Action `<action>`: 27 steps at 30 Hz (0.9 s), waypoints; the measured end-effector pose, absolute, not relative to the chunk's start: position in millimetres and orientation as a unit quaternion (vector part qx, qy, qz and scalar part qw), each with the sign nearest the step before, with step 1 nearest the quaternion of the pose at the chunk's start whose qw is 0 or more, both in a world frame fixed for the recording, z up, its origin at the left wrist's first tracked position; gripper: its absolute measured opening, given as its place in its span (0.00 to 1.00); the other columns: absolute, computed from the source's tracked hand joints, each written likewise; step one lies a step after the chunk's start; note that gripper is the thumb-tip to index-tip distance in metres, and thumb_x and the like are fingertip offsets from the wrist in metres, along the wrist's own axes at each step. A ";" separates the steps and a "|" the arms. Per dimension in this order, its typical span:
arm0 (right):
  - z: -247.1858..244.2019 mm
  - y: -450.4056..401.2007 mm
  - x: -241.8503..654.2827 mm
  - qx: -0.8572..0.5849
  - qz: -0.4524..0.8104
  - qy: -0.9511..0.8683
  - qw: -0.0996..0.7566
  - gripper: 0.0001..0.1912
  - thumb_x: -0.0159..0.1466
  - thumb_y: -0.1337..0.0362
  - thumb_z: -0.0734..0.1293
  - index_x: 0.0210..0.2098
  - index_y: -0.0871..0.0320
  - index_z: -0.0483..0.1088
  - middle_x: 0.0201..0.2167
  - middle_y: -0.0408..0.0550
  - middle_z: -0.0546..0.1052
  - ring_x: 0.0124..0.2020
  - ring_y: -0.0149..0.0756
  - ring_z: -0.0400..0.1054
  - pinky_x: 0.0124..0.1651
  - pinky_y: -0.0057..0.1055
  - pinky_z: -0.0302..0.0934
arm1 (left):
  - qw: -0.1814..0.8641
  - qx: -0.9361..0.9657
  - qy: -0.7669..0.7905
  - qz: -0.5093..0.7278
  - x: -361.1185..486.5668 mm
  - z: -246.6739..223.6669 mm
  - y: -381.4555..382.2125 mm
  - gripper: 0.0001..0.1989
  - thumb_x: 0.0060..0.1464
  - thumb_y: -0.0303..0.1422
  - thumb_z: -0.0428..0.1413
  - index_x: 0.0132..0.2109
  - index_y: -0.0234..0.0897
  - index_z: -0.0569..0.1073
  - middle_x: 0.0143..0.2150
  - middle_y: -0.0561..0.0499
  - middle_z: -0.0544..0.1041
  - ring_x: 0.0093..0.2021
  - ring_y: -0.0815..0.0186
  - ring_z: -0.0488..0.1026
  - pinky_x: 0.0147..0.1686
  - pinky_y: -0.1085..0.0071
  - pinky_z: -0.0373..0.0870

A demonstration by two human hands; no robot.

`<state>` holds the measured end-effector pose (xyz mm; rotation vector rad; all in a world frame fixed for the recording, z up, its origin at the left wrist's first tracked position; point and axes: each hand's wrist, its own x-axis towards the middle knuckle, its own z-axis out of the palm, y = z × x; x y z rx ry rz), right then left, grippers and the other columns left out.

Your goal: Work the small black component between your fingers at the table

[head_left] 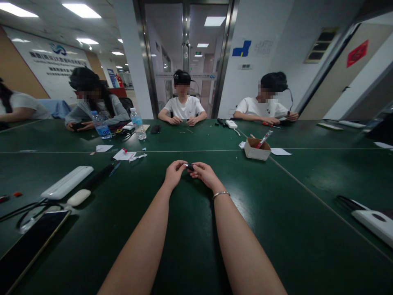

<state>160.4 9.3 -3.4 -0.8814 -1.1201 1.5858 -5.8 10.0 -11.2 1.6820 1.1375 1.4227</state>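
Both my arms reach out over the dark green table [190, 213], and my hands meet near its middle. A small black object with a shiny metal end [189, 167] is held between them. My left hand [175, 172] pinches the metal end with its fingertips. The fingers of my right hand [204, 174], below a silver bracelet [221, 195], are closed round the black part. What exactly the object is cannot be made out.
Left are a phone [35, 235], a white power bank [67, 182], a white oval case [79, 197], cables and paper scraps [124, 155]. Bottles [138, 124] stand beyond. Right, a small box [257, 152] holds tools; a white device [373, 223] lies farther right. Several people sit opposite.
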 end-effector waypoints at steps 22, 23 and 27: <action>-6.6 9.8 161.4 -0.350 0.628 -0.509 0.473 0.15 0.52 0.69 0.72 0.39 0.60 0.71 0.31 0.46 0.78 0.27 0.28 0.73 0.33 0.25 0.69 | 0.283 0.608 0.589 0.451 -3.4 3.6 -3.7 0.23 0.53 0.51 0.48 0.24 0.37 0.69 0.22 0.54 0.69 0.24 0.69 0.65 0.26 0.72 0.57; -6.6 9.8 161.3 -0.350 0.629 -0.508 0.473 0.15 0.52 0.69 0.72 0.39 0.60 0.71 0.31 0.46 0.78 0.27 0.28 0.73 0.33 0.25 0.69 | 0.284 0.608 0.590 0.449 -3.3 4.0 -4.1 0.23 0.53 0.51 0.48 0.24 0.37 0.69 0.22 0.54 0.69 0.24 0.69 0.65 0.26 0.72 0.57; -6.6 10.4 160.5 -0.354 0.630 -0.501 0.476 0.15 0.51 0.70 0.73 0.39 0.60 0.71 0.31 0.46 0.78 0.27 0.28 0.73 0.32 0.24 0.69 | 0.291 0.606 0.588 0.450 -3.5 4.7 -5.1 0.24 0.53 0.52 0.48 0.26 0.36 0.70 0.23 0.53 0.71 0.24 0.69 0.65 0.26 0.72 0.58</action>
